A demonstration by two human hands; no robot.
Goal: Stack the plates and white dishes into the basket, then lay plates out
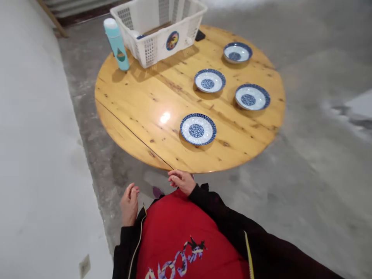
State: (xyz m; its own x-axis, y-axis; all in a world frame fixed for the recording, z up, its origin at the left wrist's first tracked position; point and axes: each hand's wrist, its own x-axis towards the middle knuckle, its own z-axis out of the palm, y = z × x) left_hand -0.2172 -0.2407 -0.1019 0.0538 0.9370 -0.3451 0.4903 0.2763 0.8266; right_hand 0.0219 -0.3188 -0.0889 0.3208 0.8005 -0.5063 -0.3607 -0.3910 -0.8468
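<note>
My left hand (130, 204) hangs in front of my body, left of the red shirt, with loosely curved fingers and nothing in it. At the near edge of the round wooden table (139, 112) is my right hand (182, 181), its fingers bent slightly and empty; whether it touches the edge I cannot tell. Nearest to it lies a blue-and-white plate (198, 129). Farther back sit more plates of the same pattern: a middle plate (209, 81), a right plate (252, 97) and a far plate (237, 53). All stand apart from each other, face up.
A white plastic basket (161, 48) stands at the table's back left, with a few partly hidden things inside. Beside it is an upright light-blue bottle (116, 44) with a white cap. A dark flat object (200, 35) lies behind the basket's right corner. A white wall (37, 155) runs along the left.
</note>
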